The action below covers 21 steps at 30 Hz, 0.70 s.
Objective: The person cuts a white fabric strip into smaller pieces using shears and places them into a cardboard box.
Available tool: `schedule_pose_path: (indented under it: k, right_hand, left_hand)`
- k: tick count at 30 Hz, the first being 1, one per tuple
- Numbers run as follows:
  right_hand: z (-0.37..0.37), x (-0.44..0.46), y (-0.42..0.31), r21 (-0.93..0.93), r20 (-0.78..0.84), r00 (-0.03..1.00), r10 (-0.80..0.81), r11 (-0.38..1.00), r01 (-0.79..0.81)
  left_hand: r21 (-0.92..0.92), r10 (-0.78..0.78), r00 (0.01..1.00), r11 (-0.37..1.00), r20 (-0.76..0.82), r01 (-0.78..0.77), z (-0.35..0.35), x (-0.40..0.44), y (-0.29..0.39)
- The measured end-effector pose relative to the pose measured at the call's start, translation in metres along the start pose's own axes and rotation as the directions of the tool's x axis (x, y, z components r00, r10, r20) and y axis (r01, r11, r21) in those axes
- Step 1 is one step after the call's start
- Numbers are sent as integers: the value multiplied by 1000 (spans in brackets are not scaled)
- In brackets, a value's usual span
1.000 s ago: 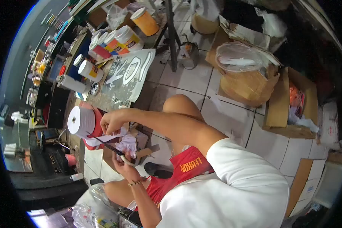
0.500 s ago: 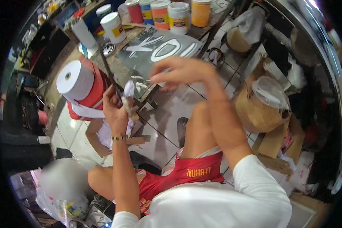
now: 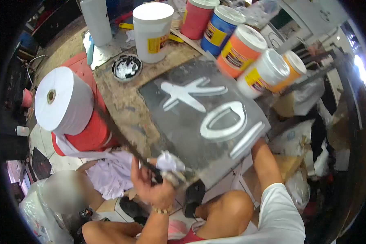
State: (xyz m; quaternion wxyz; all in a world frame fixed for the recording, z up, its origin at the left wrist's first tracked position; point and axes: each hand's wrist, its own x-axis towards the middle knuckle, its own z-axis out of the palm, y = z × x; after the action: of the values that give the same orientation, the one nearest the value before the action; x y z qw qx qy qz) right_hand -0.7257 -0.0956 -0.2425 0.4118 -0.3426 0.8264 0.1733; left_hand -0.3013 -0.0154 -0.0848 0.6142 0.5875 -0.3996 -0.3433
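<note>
Worn table (image 3: 124,95) bears the dark grey sheet (image 3: 183,130) with white painted shapes, beside which stand paint tubs (image 3: 240,51), while the white roll (image 3: 65,101) rests on a red seat (image 3: 91,130). The person's right forearm (image 3: 266,162) reaches to the sheet's edge, hiding its fingers, so their state cannot be told. Left hand (image 3: 154,187) curls its fingers around a long dark tool (image 3: 124,140), near a whitish wad (image 3: 170,162).

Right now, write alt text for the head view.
A person's left hand holds a long dark object; their right arm reaches to the edge of a dark sheet bearing white shapes. Lidded tubs and a large white roll stand nearby.
</note>
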Motion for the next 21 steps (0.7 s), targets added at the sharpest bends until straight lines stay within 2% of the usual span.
schedule_pose_path:
  k: [1,2,5,7,8,9,11,12,13,15,17,18,19,20,21]
  right_hand:
    - [-1,19,0,-4,-29,999,23,1000,-23]
    - [4,40,0,-4,-63,997,45,999,-45]
    - [14,91,-6,-7,-119,989,89,996,-91]
    - [23,123,-17,0,-138,986,97,995,-98]
    - [32,129,-8,9,-148,982,120,993,-120]
    - [35,139,-9,20,-161,978,134,991,-133]
    - [48,160,-11,36,-183,971,154,988,-150]
    - [54,167,-10,43,-191,968,163,987,-158]
    - [60,174,-9,44,-200,965,168,986,-162]
    - [71,186,-10,60,-218,960,178,984,-169]
    - [82,195,-11,83,-226,956,186,982,-172]
    - [86,202,-13,101,-226,955,193,980,-174]
    - [88,203,-12,113,-231,952,202,977,-180]
    - [91,206,-11,127,-235,950,205,976,-179]
    - [94,207,-11,137,-242,948,208,974,-178]
  left_hand:
    - [-71,18,999,997,-44,-21,2,-5,-5]
    - [-18,106,993,994,-42,-107,2,-5,-5]
    - [-67,40,993,997,-112,-48,4,-9,-9]
    - [-60,-20,977,998,-213,7,4,-12,-11]
    - [66,47,969,997,-243,-32,8,-11,-8]
    - [-46,1,953,999,-303,-16,13,-10,-5]
    - [194,224,965,961,-134,-196,7,-3,-7]
    - [221,117,965,973,-236,-65,9,-7,-5]
    - [252,119,959,966,-257,-52,7,-14,-10]
    - [331,150,887,944,-437,4,4,-18,-19]
    - [352,180,872,936,-455,-9,8,-17,-14]
    - [307,199,912,948,-358,-86,9,-15,-14]
    - [318,210,910,944,-357,-92,8,-13,-14]
    - [164,183,938,977,-295,-140,6,-12,-14]
    - [174,188,935,975,-299,-141,-6,-16,-13]
